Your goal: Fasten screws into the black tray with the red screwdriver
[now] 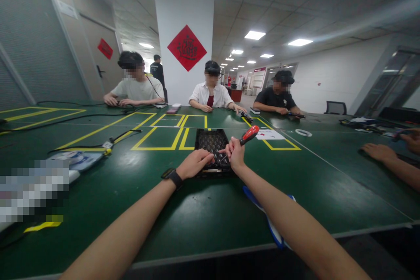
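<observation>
A black plastic tray [211, 139] with a patterned, cell-like inside lies flat on the green table in front of me. My left hand [196, 162] is on its near left side, fingers together and reaching over the rim; whether a small part sits under the fingertips I cannot make out. Closed in my right hand [235, 154] is a screwdriver [250, 134] with a red and black handle. It is tilted, handle up to the right, and its thin shaft points down into the tray near my left fingertips.
Under my right forearm lies a blue and white object [275, 227]. Yellow tape [154, 148] marks the green table [147, 218]. A paper sheet [269, 134] and a white ring [303, 132] lie beyond. Cables [85, 148] run left. Several people sit around; another person's hand [379, 152] rests at right.
</observation>
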`<state>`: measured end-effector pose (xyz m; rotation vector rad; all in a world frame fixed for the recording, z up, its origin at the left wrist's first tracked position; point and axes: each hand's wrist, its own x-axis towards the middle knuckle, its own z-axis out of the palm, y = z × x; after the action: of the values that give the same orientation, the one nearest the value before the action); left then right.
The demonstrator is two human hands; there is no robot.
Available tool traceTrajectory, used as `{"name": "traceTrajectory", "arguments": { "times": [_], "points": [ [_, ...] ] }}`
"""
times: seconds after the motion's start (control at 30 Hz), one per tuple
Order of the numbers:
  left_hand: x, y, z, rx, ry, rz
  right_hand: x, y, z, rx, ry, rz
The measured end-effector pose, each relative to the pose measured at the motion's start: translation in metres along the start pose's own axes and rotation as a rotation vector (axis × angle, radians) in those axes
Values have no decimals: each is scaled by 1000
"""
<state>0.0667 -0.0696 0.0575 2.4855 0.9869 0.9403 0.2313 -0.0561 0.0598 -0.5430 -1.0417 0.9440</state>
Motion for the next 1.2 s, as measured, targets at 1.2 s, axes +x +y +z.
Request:
{"name": "traceTrajectory", "arguments": {
  "times": [1.2],
  "points": [
    [-3, 3, -2, -77, -42, 30, -2, -3, 1, 4, -19, 9]
  ]
}}
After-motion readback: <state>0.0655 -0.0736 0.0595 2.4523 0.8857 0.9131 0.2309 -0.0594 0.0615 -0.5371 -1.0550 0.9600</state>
